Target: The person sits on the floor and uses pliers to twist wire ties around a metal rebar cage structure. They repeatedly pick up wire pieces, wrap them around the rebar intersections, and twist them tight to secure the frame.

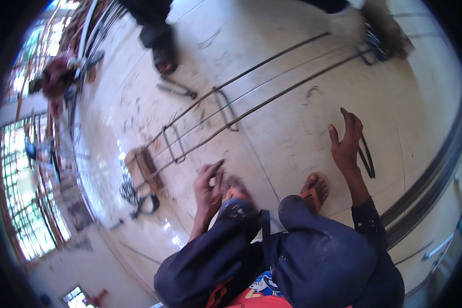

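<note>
My left hand (pixel 209 191) is over my left foot, its fingers curled round something small and dark that I cannot make out. Out to the right, my right hand (pixel 348 141) hangs above the floor with thumb and fingers apart. A narrow dark bent rod (pixel 368 160) shows just beside it; whether they touch is unclear. In front of both hands stretches a frame of long steel rods (pixel 277 96), crossed by rectangular stirrups (pixel 175 143). Its left end lies on a brown block (pixel 142 167).
Long-handled pincers (pixel 177 88) lie beyond the rods, near another person's foot (pixel 165 60). That person's other foot (pixel 390 31) is blurred at the frame's right end. Wire coils (pixel 130 194) lie by the block. Dark bars (pixel 421 179) run along the right.
</note>
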Demonstrator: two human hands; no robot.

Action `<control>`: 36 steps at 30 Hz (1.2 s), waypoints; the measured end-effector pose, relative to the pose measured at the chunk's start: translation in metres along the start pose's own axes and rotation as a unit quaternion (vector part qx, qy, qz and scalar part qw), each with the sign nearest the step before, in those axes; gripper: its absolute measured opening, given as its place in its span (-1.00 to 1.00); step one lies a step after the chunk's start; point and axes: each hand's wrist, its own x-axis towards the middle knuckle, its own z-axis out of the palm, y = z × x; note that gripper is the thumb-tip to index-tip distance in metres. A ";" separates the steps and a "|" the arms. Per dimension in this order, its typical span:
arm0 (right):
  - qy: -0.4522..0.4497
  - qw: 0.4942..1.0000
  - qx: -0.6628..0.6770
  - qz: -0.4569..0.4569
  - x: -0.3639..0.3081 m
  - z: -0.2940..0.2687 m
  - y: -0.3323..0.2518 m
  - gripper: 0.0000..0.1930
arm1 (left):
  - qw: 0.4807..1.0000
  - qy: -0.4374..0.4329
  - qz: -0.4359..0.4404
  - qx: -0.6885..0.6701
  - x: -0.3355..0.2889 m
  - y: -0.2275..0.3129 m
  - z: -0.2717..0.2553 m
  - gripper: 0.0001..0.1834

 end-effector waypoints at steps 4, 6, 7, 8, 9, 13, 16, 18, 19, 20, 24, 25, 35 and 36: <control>-0.165 0.955 0.237 -0.064 -0.013 0.015 -0.066 -0.47 | 0.984 -0.108 -0.025 -0.138 0.005 0.023 0.013 -0.76; -0.256 0.900 0.303 -0.180 -0.010 0.022 -0.096 -0.45 | 0.968 -0.129 -0.063 -0.205 0.012 0.026 0.018 -0.75; -0.314 0.867 0.345 -0.174 -0.008 0.024 -0.105 -0.43 | 0.954 -0.133 -0.091 -0.253 0.018 0.031 0.022 -0.75; -0.369 0.829 0.385 -0.167 -0.006 0.025 -0.116 -0.40 | 0.937 -0.137 -0.118 -0.299 0.023 0.033 0.026 -0.74; -0.385 0.817 0.413 -0.121 -0.001 0.021 -0.130 -0.38 | 0.919 -0.120 -0.103 -0.360 0.031 0.033 0.030 -0.72; -0.356 0.861 0.354 -0.083 -0.007 0.029 -0.123 -0.47 | 0.911 -0.111 -0.102 -0.383 0.051 0.037 0.045 -0.72; -0.326 0.885 0.328 -0.049 -0.010 0.020 -0.114 -0.58 | 0.902 -0.129 -0.096 -0.401 0.063 0.040 0.053 -0.72; -0.290 0.920 0.244 -0.105 -0.008 0.014 -0.106 -0.71 | 0.893 -0.111 -0.090 -0.427 0.071 0.046 0.057 -0.73; -0.291 0.924 0.215 -0.126 -0.005 0.006 -0.106 -0.74 | 0.885 -0.103 -0.088 -0.446 0.073 0.046 0.062 -0.73; -0.298 0.924 0.189 -0.145 -0.006 0.001 -0.109 -0.76 | 0.877 -0.092 -0.092 -0.462 0.072 0.044 0.065 -0.74; -0.160 0.964 0.176 -0.119 -0.022 0.002 -0.108 -0.79 | 0.856 -0.071 -0.120 -0.498 0.078 0.041 0.077 -0.76; -0.131 0.958 0.232 -0.105 -0.022 0.004 -0.111 -0.76 | 0.850 -0.071 -0.123 -0.507 0.076 0.042 0.079 -0.77; -0.361 0.929 0.053 -0.064 0.001 0.014 -0.136 -0.66 | 0.743 0.048 -0.175 -0.644 0.087 0.025 0.075 -0.76; -0.375 0.925 0.044 -0.038 0.002 0.016 -0.134 -0.65 | 0.751 0.044 -0.171 -0.636 0.087 0.025 0.074 -0.76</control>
